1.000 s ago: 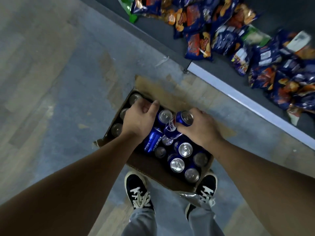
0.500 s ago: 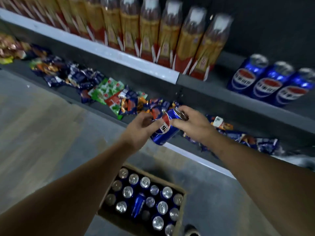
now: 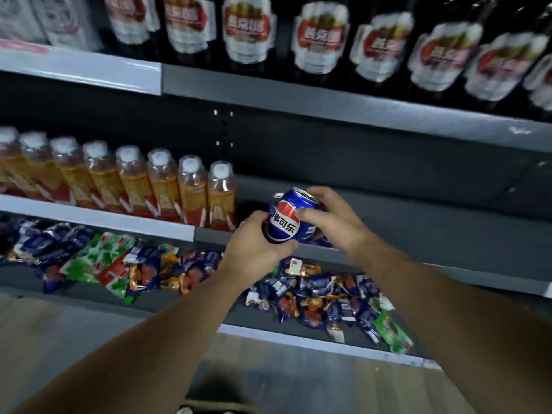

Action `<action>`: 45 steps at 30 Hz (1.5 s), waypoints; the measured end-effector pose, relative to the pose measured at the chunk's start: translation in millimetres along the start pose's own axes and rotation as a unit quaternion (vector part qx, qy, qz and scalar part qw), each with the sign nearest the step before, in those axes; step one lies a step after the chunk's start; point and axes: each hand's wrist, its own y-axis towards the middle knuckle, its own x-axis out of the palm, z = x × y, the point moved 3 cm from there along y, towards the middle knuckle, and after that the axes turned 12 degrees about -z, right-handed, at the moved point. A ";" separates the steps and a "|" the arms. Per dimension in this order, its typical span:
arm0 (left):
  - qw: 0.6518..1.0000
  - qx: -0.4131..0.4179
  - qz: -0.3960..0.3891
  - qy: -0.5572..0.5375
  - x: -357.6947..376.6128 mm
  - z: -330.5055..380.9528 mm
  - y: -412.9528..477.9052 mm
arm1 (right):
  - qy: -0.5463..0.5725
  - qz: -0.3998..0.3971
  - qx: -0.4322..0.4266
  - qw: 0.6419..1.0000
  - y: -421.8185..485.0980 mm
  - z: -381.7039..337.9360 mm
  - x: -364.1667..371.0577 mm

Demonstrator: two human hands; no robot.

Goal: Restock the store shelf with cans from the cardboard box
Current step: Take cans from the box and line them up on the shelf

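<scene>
Dark store shelving in three tiers, with a blue can (image 3: 283, 224) held up before the middle shelf (image 3: 418, 216).
The left hand (image 3: 257, 246) wraps the can's lower body and the right hand (image 3: 334, 222) curls its fingers over the top rim; the can tilts. A row of orange bottles (image 3: 161, 186) fills the shelf's left part, the nearest just beside the can; to the right the shelf lies bare. Blurred dark labelled bottles (image 3: 322, 46) stand above, and snack packets (image 3: 322, 297) lie below.

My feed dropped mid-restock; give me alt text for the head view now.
The left hand and right hand grip a tilted blue metal cola can before the grey metal middle shelf, right of orange drink bottles. Colourful snack packets lie on the shelf below.
</scene>
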 end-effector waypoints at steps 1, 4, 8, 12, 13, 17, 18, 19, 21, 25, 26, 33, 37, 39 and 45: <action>1.000 0.007 0.007 -0.001 14.5 9.4 7.9 | 0.016 0.014 0.004 1.000 -3.1 5.3 -16.5; 0.999 0.016 0.031 0.000 59.1 34.0 27.7 | 0.052 0.050 0.007 0.997 -12.8 18.5 -61.2; 0.997 0.032 0.059 0.023 116.7 60.3 49.5 | 0.063 0.085 0.007 0.994 -19.0 37.7 -113.2; 0.998 0.043 0.031 0.026 153.0 67.1 70.4 | 0.063 0.120 0.018 0.991 -18.9 61.5 -162.6; 0.999 0.038 0.026 0.022 156.7 63.4 74.0 | 0.058 0.132 0.023 0.989 -17.6 67.9 -173.6; 1.000 0.020 0.016 0.009 165.1 39.1 79.0 | 0.032 0.159 0.049 0.986 -3.3 93.2 -198.1; 1.000 0.016 0.012 0.015 168.1 31.7 79.9 | 0.023 0.159 0.052 0.986 2.3 99.6 -198.2; 1.000 0.009 0.005 0.022 171.5 24.0 80.8 | 0.012 0.159 0.055 0.986 8.1 105.7 -196.2; 1.000 -0.003 -0.006 0.030 178.7 5.7 82.3 | -0.006 0.149 0.055 0.987 21.0 116.9 -188.9; 0.999 -0.029 -0.005 0.013 187.6 -29.0 78.5 | -0.042 0.112 0.058 0.991 44.4 135.1 -171.1; 0.999 -0.042 -0.005 0.011 188.3 -36.7 77.2 | -0.049 0.105 0.058 0.992 48.3 138.8 -167.0; 0.997 -0.068 0.011 0.021 169.5 -69.5 67.4 | -0.067 0.083 0.066 0.992 54.5 146.9 -152.4; 0.997 -0.071 0.020 0.013 157.2 -74.1 65.2 | -0.079 0.072 0.076 0.991 51.9 144.7 -148.6; 0.997 -0.070 0.021 0.014 152.0 -74.3 63.7 | -0.087 0.064 0.087 0.990 49.5 142.7 -145.8; 0.998 -0.064 0.027 0.016 133.8 -75.6 53.3 | -0.077 0.186 0.005 0.979 37.2 106.9 -140.1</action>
